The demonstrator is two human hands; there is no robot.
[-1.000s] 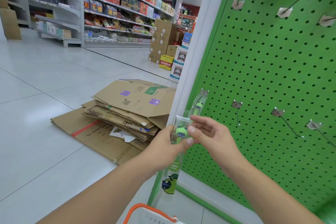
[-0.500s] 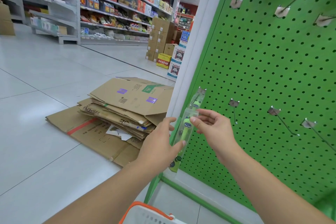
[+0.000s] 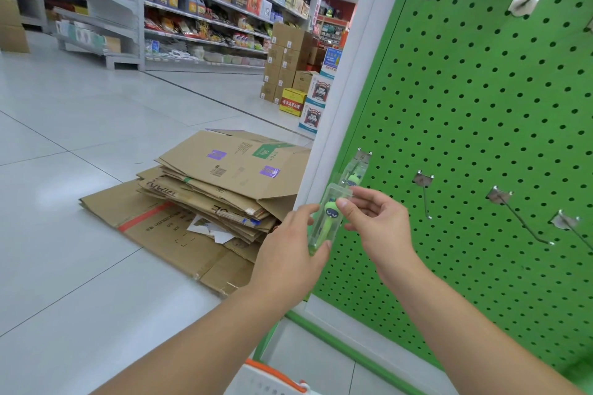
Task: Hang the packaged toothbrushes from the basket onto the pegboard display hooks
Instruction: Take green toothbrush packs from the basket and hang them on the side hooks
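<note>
A clear pack with a green cartoon toothbrush (image 3: 327, 218) is held upright in front of the green pegboard (image 3: 481, 112). My left hand (image 3: 288, 253) holds its lower part from the left. My right hand (image 3: 375, 224) pinches its top edge with thumb and fingers. Just above and behind it, another packaged toothbrush (image 3: 353, 175) hangs on the leftmost lower hook (image 3: 362, 155). The white basket with an orange rim (image 3: 272, 377) shows at the bottom edge.
Bare metal hooks (image 3: 425, 196) (image 3: 516, 218) stick out of the board to the right, and more are higher up (image 3: 526, 0). Flattened cardboard boxes (image 3: 208, 199) lie on the tiled floor to the left. Stacked cartons (image 3: 288, 64) and stocked shelves (image 3: 208, 9) stand farther back.
The pack has gone from hanging long and low between my hands to upright and higher, close under the leftmost lower hook. My right hand shifted its pinch to the top edge.
</note>
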